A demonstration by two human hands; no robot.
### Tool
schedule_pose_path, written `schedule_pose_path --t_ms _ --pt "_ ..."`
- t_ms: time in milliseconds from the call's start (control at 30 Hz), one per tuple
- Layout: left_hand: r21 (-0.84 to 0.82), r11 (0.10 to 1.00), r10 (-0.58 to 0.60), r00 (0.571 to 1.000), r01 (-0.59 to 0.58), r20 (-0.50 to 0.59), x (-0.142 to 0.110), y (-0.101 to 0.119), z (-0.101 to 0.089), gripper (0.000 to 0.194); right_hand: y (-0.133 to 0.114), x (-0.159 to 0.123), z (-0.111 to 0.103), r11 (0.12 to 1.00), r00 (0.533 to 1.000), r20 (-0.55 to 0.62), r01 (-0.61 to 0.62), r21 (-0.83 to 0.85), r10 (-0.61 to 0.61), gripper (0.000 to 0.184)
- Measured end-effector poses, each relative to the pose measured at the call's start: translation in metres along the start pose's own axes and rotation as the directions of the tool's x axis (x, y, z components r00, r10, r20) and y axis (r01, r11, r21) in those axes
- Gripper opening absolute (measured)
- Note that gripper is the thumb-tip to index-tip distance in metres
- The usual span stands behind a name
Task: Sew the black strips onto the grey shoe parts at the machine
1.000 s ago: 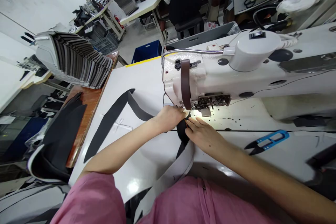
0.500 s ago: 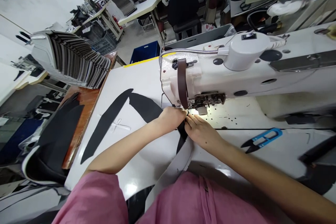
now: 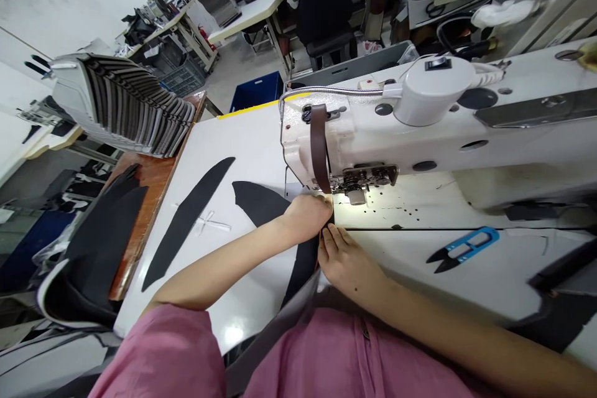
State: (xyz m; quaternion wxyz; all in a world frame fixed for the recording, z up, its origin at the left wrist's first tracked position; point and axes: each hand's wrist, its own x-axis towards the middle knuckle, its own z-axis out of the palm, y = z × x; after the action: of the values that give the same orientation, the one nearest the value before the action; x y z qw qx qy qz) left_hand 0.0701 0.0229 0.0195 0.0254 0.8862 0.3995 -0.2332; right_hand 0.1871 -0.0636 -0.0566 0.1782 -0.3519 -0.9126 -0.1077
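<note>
We cannot tell whether our left hand (image 3: 308,216) or right hand (image 3: 352,263) clamps the curved black fabric strip (image 3: 304,266); uneven pressure could skew it towards ten o'clock

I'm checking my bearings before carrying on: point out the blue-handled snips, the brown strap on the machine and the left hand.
Blue-handled snips (image 3: 460,242): head view, on the handle.
Brown strap (image 3: 319,148): head view, middle of its length.
Left hand (image 3: 308,215): head view, back of the hand.

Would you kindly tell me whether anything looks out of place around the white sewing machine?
Nothing looks spilled or damaged, but thin, crossed white strips lie on the glossy white tabletop beside a long, flat black piece, perhaps stray scraps.
</note>
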Motion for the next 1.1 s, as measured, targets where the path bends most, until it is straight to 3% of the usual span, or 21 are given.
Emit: schedule_pose_path --t_ms 233,467,600,867,1000,1100 --pt "-0.042 0.999 0.019 0.999 -0.017 0.033 -0.006 0.0 -0.001 0.023 0.012 0.01 0.001 0.996 0.996 0.025 -0.086 0.032 0.085 0.023" --pt "-0.045 0.998 0.036 0.999 -0.035 0.021 -0.009 -0.001 0.001 0.031 -0.009 -0.004 -0.009 0.996 0.997 0.018 -0.07 0.049 0.069 0.024" --pt "-0.086 0.995 0.048 0.997 -0.043 0.062 -0.011 0.001 -0.001 0.031 0.0 0.0 0.0 0.992 0.992 0.05 -0.117 0.038 0.115 0.026" --pt "-0.112 0.993 0.046 0.996 -0.038 0.07 -0.016 0.001 -0.004 0.032 -0.011 -0.007 -0.015 0.998 0.999 0.011 -0.044 0.047 0.044 0.026" --pt "-0.12 0.992 0.055 0.996 -0.046 0.07 -0.019 0.002 -0.004 0.031 -0.001 -0.002 -0.009 0.995 0.993 0.068 -0.099 0.025 0.097 0.023" --pt "-0.13 0.989 0.08 0.995 -0.071 0.061 -0.019 0.001 -0.001 0.027 0.006 0.002 -0.004 0.994 0.994 0.027 -0.109 -0.015 0.11 0.024"
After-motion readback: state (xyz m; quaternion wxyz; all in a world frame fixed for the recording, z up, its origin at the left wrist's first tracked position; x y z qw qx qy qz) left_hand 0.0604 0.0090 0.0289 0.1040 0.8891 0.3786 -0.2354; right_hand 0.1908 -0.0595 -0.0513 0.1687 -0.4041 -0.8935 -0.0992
